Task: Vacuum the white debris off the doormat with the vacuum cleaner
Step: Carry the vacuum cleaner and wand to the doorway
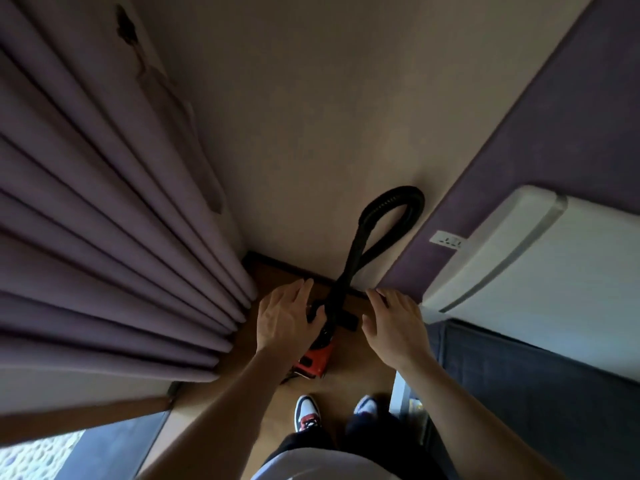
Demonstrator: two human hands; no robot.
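The orange vacuum cleaner (313,360), its black hose (352,251) looping up the wall (311,133), is sitting on the floor (277,403). The left hand (284,320) is spreading open, perhaps touching its top; the right hand (394,323) is hovering open, empty.

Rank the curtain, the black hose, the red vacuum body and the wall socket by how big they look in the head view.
Largest to smallest:
1. curtain, by far
2. black hose
3. red vacuum body, partly hidden behind the left hand
4. wall socket
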